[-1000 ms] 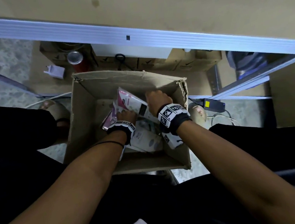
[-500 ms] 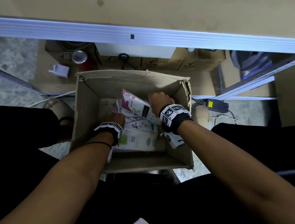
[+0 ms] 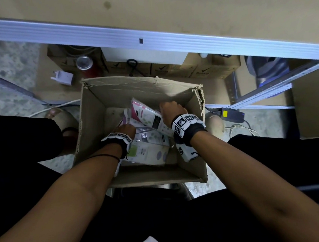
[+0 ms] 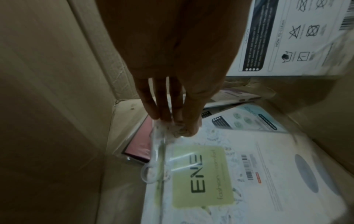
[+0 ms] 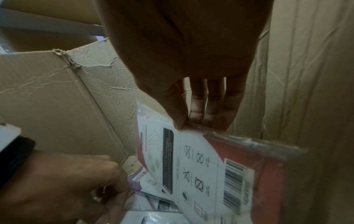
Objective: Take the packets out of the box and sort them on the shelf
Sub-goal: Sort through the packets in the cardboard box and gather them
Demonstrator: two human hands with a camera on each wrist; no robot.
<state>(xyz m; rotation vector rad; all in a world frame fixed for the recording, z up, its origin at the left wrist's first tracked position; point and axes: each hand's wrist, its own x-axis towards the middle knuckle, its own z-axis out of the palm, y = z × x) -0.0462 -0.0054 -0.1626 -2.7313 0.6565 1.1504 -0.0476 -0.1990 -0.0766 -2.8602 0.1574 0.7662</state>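
Right wrist view, fingers pinching pink packet top edge, seemingly tilted

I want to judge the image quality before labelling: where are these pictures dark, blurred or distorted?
Head view: dim inside the cardboard box, the straight shelf edge bowed by the wide lens. Left wrist view: left hand dark, glare streaks on the clear wrap of the green-label packet. Right wrist view: right hand in shadow, the red-backed packet smeared by motion along its right edge.
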